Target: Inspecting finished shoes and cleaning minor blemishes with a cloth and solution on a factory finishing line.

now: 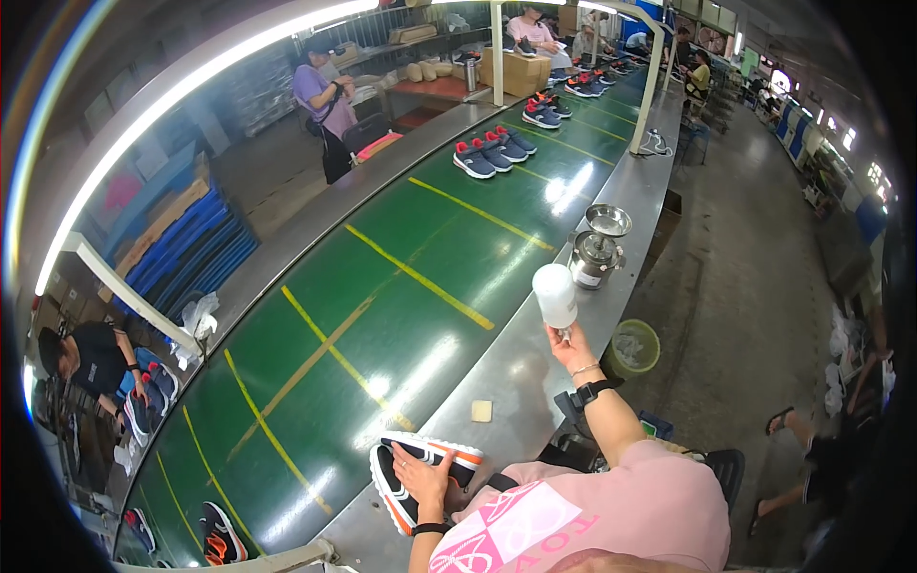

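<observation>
My right hand [570, 350] is stretched forward over the metal side ledge, its fingers closed round the lower end of a white plastic bottle [555, 294]. Just beyond the bottle stands a round steel pot [594, 260] with a shallow metal dish [608, 220] above it. Close to my body, my left hand [420, 476] lies on a pair of dark sneakers, its fingers stretched out and the thumb apart. One sneaker [462, 460] points right; the other sneaker [390, 485] lies at an angle beside it. Both have white and orange soles.
A green conveyor belt [382, 329] with yellow lines carries several sneakers [492, 153] farther off and a dark sneaker [220, 535] at near left. A small beige square [481, 411] lies on the metal ledge [516, 368]. Below it stands a yellow-green bin [634, 347]. Co-workers stand across the belt.
</observation>
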